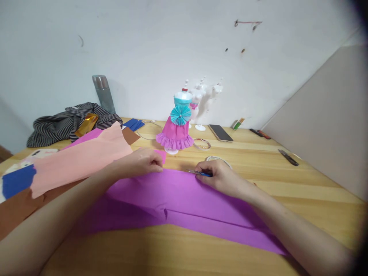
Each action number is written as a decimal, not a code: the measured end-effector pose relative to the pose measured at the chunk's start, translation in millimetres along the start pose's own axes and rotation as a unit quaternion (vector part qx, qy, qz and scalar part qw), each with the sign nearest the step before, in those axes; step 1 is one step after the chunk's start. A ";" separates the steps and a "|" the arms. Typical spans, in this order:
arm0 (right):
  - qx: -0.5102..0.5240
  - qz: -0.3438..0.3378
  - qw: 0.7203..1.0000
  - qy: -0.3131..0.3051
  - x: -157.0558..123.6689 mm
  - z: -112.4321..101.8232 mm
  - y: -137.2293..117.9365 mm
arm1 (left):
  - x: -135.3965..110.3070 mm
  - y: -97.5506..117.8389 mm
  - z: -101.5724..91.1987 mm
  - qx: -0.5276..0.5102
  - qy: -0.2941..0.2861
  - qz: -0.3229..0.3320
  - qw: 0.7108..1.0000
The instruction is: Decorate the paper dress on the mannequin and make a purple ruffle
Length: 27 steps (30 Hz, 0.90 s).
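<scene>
A long sheet of purple crepe paper lies across the table in front of me, creased, with a small tear or notch near its middle. My left hand is closed at the sheet's far edge, its fingers pinching the paper there. In my right hand is a small pair of scissors with blue handles, the blades pointing left along that same edge. Just beyond my hands stands a small dress-form mannequin wearing a pink ruffled skirt and a turquoise pleated rosette.
Peach crepe paper and brown paper spread at the left, near a striped cloth and a flask. A phone, a glue stick-like green tube and a dark cutter lie at the right.
</scene>
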State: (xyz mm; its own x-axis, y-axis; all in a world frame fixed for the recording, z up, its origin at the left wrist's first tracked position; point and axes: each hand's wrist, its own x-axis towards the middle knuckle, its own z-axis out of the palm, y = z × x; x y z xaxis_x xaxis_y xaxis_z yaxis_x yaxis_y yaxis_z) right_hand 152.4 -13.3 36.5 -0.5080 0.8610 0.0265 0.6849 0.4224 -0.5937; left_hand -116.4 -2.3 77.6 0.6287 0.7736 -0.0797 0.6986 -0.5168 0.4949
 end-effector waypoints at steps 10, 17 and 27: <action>0.020 0.002 1.000 -0.003 0.7 -2.4 -2.8 | 4.2 -10.4 1.5 -0.053 -0.015 -0.027 0.998; 0.023 0.006 1.000 -0.018 0.9 -3.5 -4.5 | 4.3 -13.2 3.7 -0.094 -0.032 -0.046 0.994; 0.040 0.002 0.999 -0.029 1.1 -7.6 -3.0 | 1.3 -11.3 -5.8 -0.112 -0.036 -0.042 0.992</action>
State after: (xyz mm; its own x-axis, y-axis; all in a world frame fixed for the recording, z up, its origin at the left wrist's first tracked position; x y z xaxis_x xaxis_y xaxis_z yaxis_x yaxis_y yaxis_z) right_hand 153.7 -11.4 44.5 -0.5364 0.8437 -0.0219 0.6442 0.3926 -0.6565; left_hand -125.4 6.6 76.9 0.5991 0.7785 -0.1869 0.6614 -0.3497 0.6635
